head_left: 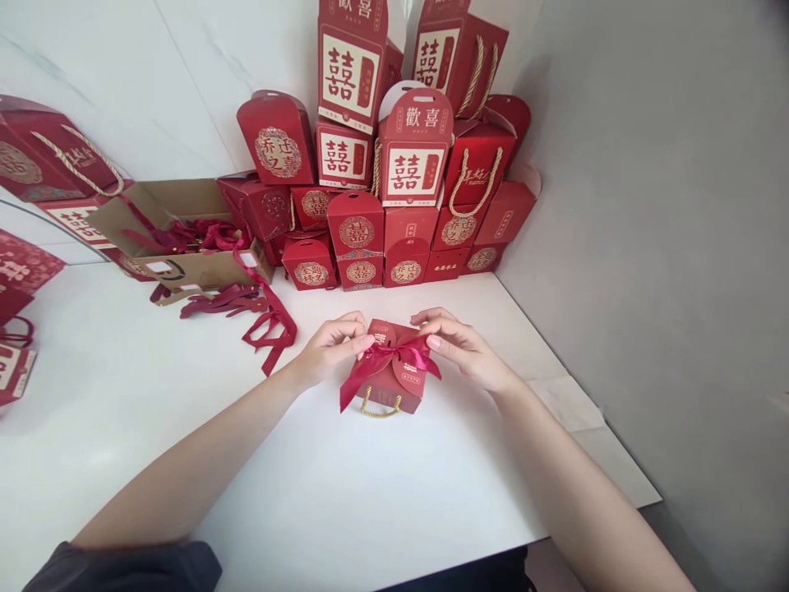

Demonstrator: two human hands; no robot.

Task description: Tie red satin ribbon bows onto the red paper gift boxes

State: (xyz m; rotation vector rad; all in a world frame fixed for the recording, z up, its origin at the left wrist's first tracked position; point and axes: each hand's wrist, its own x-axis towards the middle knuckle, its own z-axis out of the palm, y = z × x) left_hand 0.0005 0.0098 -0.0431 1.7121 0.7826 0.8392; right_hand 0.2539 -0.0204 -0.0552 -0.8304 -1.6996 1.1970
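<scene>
I have the left grip (336, 349) apparently pinched on one side of the ribbon (417, 353), the right grip (472, 353) on the other. Between them the box (388, 388) sits on the bench (400, 485), flaps folded shut. The bow looks formed; perhaps only tightening remains.

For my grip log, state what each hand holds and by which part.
The ribbon bow: the left hand appears to pinch its left side, the right hand its right side.
</scene>
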